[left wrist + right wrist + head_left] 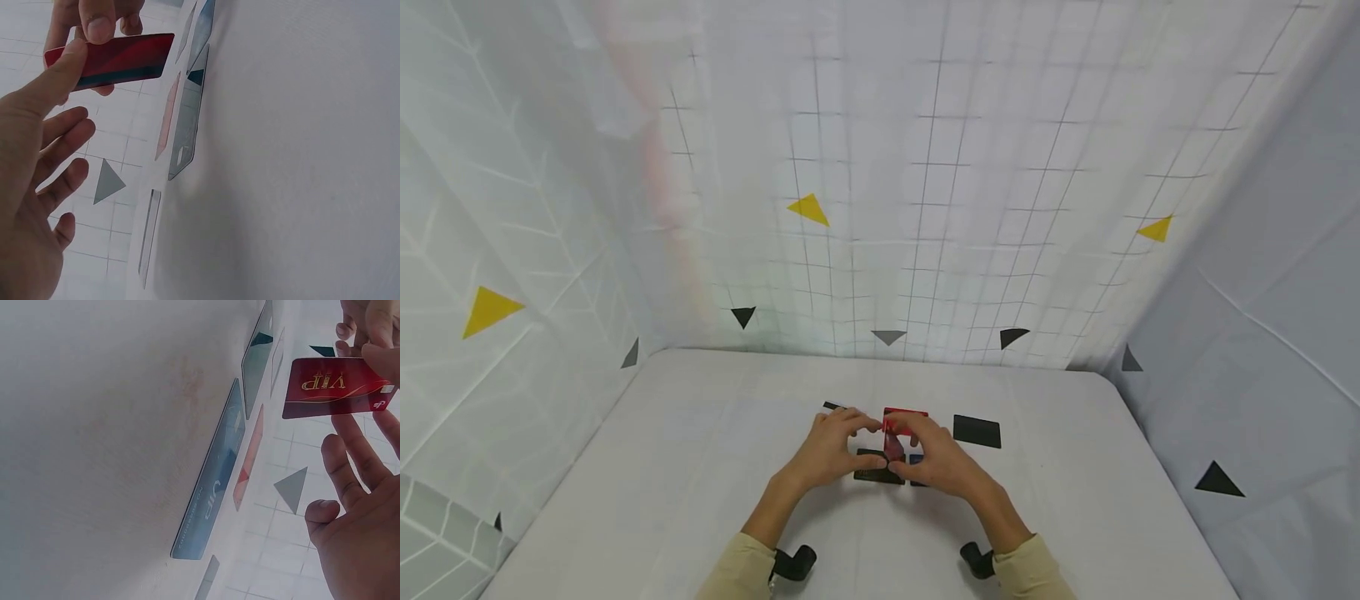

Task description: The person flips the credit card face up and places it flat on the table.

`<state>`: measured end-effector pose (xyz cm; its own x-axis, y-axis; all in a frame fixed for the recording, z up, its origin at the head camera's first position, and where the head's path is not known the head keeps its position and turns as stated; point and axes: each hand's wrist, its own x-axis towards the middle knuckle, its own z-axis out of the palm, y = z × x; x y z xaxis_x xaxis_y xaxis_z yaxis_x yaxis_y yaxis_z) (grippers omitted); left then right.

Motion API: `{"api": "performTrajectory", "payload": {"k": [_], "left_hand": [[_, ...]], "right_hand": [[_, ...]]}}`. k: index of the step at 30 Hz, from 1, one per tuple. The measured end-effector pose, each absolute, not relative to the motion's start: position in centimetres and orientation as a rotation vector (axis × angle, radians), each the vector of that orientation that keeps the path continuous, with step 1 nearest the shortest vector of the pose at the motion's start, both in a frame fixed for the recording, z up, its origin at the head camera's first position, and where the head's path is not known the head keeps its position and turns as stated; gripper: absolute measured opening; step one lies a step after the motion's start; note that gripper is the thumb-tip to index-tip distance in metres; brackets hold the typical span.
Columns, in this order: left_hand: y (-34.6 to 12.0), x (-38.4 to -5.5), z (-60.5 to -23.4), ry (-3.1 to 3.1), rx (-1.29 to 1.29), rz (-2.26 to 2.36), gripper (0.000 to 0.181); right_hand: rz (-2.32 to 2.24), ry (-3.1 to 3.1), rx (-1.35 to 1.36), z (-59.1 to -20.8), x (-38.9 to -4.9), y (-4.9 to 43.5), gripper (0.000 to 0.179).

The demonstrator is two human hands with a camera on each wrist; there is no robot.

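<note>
A red VIP card (325, 387) with gold lettering is held up above the table, between both hands. My left hand (829, 446) pinches one end, its thumb (65, 65) lying over the card's face. From the other side my right hand (942, 457) pinches the card as well, with its lower fingers spread below it in the right wrist view. Under the hands lie a dark card (880, 477) and a blue VIP card (212, 487), partly covered by the right hand in the head view. Another red card (906, 412) lies just behind.
A black card (977, 431) lies to the right on the white table (700, 467), and a further dark card (832, 406) at the back left is partly hidden by the left hand. White curtains (880, 167) with grid lines and triangle marks surround the table.
</note>
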<state>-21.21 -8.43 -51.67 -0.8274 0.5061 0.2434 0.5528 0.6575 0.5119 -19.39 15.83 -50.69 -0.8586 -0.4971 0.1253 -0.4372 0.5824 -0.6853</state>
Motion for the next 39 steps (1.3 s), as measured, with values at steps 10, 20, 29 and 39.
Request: {"api": "performTrajectory", "payload": {"k": [10, 20, 29, 39], "left_hand": [[-8.25, -21.08, -51.56, -2.696, -0.894, -0.984, 0.064], [-8.13, -20.77, -51.08, -2.658, -0.935, -0.997, 0.058], [-8.29, -20.88, -51.34, -2.616, -0.927, -1.016, 0.059], [-8.64, -20.89, -51.65, -2.642, -0.873, -1.022, 0.058]], "right_hand": [[-1.074, 2.764, -0.768, -50.55, -19.17, 15.84, 0.064], [-1.04, 2.793, -0.78, -50.58, -18.96, 15.81, 0.062], [-1.04, 2.827, -0.759, -50.58, -18.95, 15.91, 0.057], [-0.993, 2.891, -0.722, -50.39, -18.79, 16.22, 0.052]]}}
